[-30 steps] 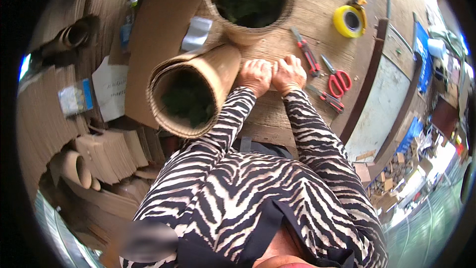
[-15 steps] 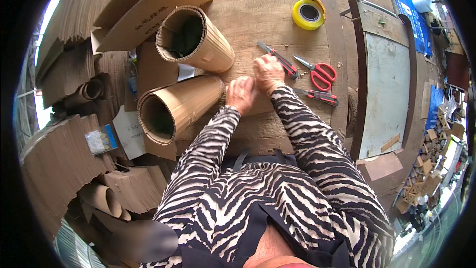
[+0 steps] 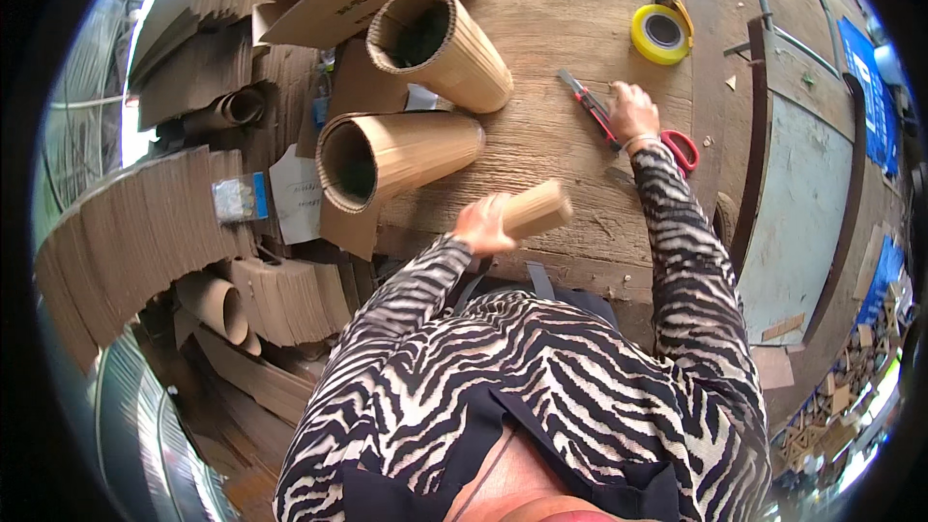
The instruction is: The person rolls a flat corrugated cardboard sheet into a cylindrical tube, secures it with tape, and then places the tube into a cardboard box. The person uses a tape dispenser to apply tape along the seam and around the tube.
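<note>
My left hand (image 3: pixel 483 224) is closed round the left end of a short brown rolled or folded cardboard piece (image 3: pixel 539 209), held near the table's front edge; its free end points right and is blurred. Further right, my right hand (image 3: pixel 634 112) lies over the blade part of the scissors (image 3: pixel 684 149), whose red handle loop shows beside my wrist. Its fingers are bent, and the fingertips are hidden, so any grip is unclear. A red-and-black utility knife (image 3: pixel 592 110) lies just left of that hand. A second knife (image 3: pixel 622 177) is partly covered by my right sleeve.
Two large cardboard tubes (image 3: pixel 440 39) (image 3: pixel 406 159) with dark green inside lie on the left of the wooden table (image 3: pixel 551 0). An open carton (image 3: pixel 358 0) stands behind them. Yellow tape in a dispenser (image 3: pixel 662 34) sits at the far right. Stacked cardboard (image 3: pixel 145 242) fills the left.
My hands, close together before, are now apart: the right has moved right to the scissors, the left nearer to me with the cardboard piece now visible. The whole view has shifted.
</note>
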Motion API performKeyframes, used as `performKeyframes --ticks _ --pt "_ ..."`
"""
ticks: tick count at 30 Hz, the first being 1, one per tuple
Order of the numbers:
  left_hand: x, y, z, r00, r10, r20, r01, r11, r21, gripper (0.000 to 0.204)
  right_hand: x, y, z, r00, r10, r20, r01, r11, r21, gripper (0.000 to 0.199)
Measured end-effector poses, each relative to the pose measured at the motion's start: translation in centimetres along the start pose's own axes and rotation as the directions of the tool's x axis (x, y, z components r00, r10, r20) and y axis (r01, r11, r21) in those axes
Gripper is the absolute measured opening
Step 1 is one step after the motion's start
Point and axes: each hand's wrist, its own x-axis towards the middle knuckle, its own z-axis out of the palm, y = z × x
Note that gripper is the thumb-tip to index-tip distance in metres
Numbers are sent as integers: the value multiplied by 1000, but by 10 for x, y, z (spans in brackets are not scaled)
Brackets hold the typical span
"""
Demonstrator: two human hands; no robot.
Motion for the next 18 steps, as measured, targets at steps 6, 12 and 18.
performKeyframes --ticks 6,12,18 --pt "-159 -65 -3 925 -371 84 378 874 -304 86 -67 -118 -6 898 -305 317 78 820 567 25" --pt "-245 -154 21 601 -789 -127 387 426 -818 81 -65 -231 -107 891 -450 -60 343 580 739 46" --pt "-199 -192 21 713 -692 -118 -41 126 -991 66 -52 -302 -184 547 -829 -121 780 451 434 56"
